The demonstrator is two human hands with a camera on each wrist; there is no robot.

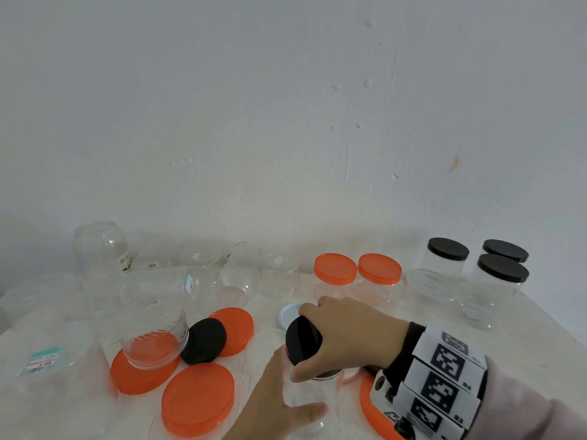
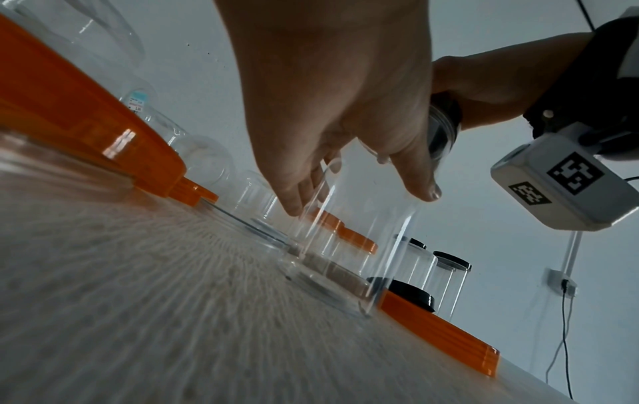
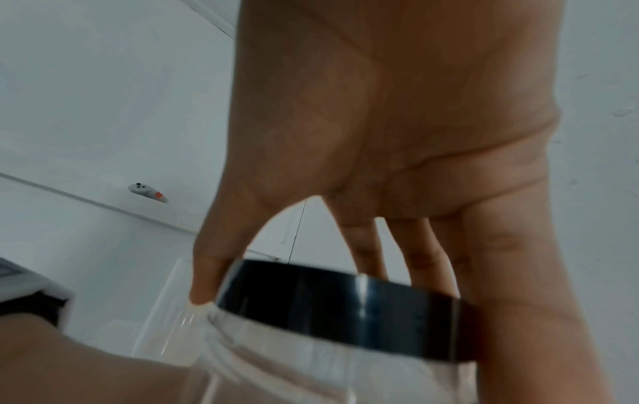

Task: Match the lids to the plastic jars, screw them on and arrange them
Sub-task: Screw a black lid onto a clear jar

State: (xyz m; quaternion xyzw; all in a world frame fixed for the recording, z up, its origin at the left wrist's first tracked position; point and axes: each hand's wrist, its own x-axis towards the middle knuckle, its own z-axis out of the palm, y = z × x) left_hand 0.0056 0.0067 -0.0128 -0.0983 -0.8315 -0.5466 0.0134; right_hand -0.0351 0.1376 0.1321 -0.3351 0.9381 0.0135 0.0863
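Observation:
A clear plastic jar (image 1: 313, 404) stands near the table's front edge with a black lid (image 1: 301, 339) on its mouth. My right hand (image 1: 343, 331) comes down from above and grips the lid's rim, thumb on the near side and fingers on the far side. In the right wrist view the black lid (image 3: 345, 306) sits slightly tilted on the jar (image 3: 311, 369), held by my right hand (image 3: 345, 232). My left hand (image 1: 273, 392) holds the jar body. The left wrist view shows my left hand (image 2: 356, 196) with its thumb and fingers on opposite sides of the jar (image 2: 345, 246).
Loose orange lids (image 1: 198, 398) and a loose black lid (image 1: 205, 341) lie front left, beside an upturned jar (image 1: 155, 338). A white lid (image 1: 287, 314) lies behind my hands. Two orange-lidded jars (image 1: 335, 268) and three black-lidded jars (image 1: 448, 252) stand at the back right. Open jars (image 1: 101, 249) crowd the back left.

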